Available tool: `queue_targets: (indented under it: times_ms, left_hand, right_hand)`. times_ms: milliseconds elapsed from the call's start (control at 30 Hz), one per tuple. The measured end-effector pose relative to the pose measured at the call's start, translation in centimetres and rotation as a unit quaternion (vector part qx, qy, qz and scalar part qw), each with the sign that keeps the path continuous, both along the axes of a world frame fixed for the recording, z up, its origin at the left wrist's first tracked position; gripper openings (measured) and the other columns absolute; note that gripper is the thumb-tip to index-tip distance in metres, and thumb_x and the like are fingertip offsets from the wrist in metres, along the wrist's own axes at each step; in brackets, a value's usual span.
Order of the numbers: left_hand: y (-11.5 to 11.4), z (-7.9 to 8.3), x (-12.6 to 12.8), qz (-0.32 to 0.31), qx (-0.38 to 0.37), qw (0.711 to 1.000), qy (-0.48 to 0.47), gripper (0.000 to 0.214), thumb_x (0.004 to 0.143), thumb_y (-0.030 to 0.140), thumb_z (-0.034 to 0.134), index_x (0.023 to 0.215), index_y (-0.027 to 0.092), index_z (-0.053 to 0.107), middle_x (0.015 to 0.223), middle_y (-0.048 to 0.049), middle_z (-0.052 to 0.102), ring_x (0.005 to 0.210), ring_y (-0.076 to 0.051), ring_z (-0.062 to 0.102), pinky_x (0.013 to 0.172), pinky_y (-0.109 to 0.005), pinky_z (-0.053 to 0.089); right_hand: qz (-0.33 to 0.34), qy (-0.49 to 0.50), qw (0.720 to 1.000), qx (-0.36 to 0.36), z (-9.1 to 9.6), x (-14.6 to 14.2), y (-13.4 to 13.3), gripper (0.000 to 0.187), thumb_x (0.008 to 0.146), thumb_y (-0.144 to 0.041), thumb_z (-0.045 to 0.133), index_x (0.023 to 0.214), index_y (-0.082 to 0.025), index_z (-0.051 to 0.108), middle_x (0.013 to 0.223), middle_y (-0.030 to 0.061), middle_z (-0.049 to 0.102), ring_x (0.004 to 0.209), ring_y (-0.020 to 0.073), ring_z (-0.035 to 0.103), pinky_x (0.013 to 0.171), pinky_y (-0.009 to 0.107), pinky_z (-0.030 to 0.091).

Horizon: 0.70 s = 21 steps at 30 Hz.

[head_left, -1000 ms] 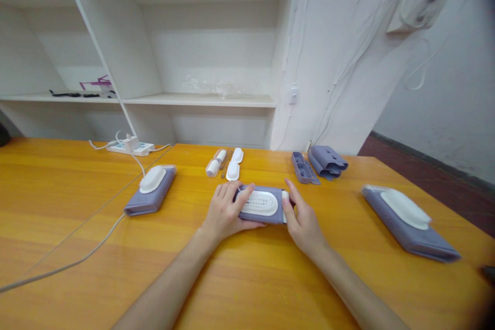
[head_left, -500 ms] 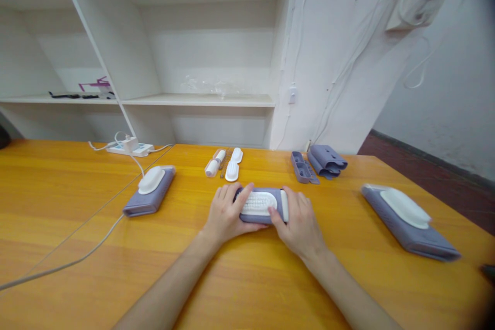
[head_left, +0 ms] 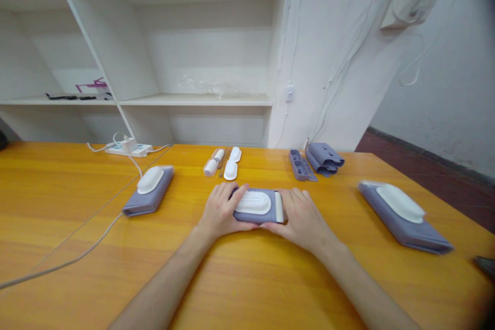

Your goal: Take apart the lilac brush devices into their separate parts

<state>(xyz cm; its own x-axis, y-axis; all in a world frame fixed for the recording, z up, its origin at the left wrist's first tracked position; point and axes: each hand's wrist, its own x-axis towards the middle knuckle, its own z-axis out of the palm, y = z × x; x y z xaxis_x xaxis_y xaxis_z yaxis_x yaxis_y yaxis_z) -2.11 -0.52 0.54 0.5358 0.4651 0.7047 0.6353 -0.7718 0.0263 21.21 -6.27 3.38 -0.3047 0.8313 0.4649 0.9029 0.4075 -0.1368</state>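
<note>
In the middle of the table lies a grey-purple case [head_left: 266,216] with a white oval pad [head_left: 253,202] on top, its face covered in small bristles or bumps. My left hand [head_left: 222,211] grips the left end, thumb over the top near the pad. At the other end, beside a white strip [head_left: 279,207], my right hand [head_left: 301,216] holds the case with its thumb along the near edge. The fingers behind the case are partly hidden.
Similar grey-purple cases with smooth white ovals lie left [head_left: 149,193] and right [head_left: 406,219]. Further back are small white containers [head_left: 231,169], an open grey-purple tray [head_left: 300,166] and a folded grey-purple piece [head_left: 325,157]. A power strip [head_left: 141,150] and a cable [head_left: 77,260] are on the left.
My right thumb has moved off the white bristled pad down to the near edge of the case. The view has shifted slightly.
</note>
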Motion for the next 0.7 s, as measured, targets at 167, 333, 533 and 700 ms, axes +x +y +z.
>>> queue_targets:
  times_ms: [167, 333, 533, 700]
  left_hand:
    - [0.1, 0.0, -0.1, -0.004, 0.004, 1.000, 0.017, 0.083, 0.067, 0.071, 0.059, 0.129, 0.017, 0.048, 0.110, -0.0158, 0.057, 0.098, -0.030, 0.054, 0.085, -0.043, 0.043]
    - [0.1, 0.0, 0.0, 0.005, 0.001, 1.000, 0.005, 0.084, 0.066, 0.072, 0.060, 0.129, 0.018, 0.048, 0.111, -0.0155, 0.057, 0.099, -0.029, 0.054, 0.086, -0.042, 0.042]
    - [0.2, 0.1, 0.0, 0.028, -0.002, 1.000, -0.011, 0.084, 0.065, 0.073, 0.060, 0.127, 0.017, 0.049, 0.111, -0.0152, 0.057, 0.100, -0.030, 0.054, 0.088, -0.043, 0.043]
    - [0.4, 0.1, -0.1, 0.053, 0.002, 0.998, -0.038, 0.083, 0.065, 0.071, 0.062, 0.126, 0.016, 0.050, 0.111, -0.0151, 0.056, 0.100, -0.029, 0.054, 0.088, -0.042, 0.044]
  right_hand:
    - [0.021, 0.050, 0.999, -0.006, -0.1, 0.2, 0.2, 0.064, 0.066, -0.064, 0.068, 0.110, -0.019, 0.055, 0.095, 0.0088, 0.060, 0.090, 0.0277, 0.053, 0.078, 0.039, 0.041]
    - [0.015, 0.132, 0.991, -0.012, -0.8, 0.4, 0.3, 0.063, 0.063, -0.060, 0.073, 0.109, -0.021, 0.053, 0.100, 0.0087, 0.061, 0.093, 0.0277, 0.055, 0.080, 0.040, 0.044]
    - [-0.031, 0.373, 0.927, -0.018, -2.2, -0.3, 0.7, 0.023, 0.091, -0.044, 0.046, 0.097, -0.022, 0.049, 0.083, 0.0038, 0.063, 0.072, 0.0181, 0.058, 0.067, 0.031, 0.046]
    - [-0.098, 0.408, 0.899, 0.123, -2.4, -0.6, 0.7, 0.027, 0.088, -0.041, 0.053, 0.105, -0.020, 0.053, 0.090, 0.0063, 0.063, 0.078, 0.0188, 0.058, 0.071, 0.033, 0.047]
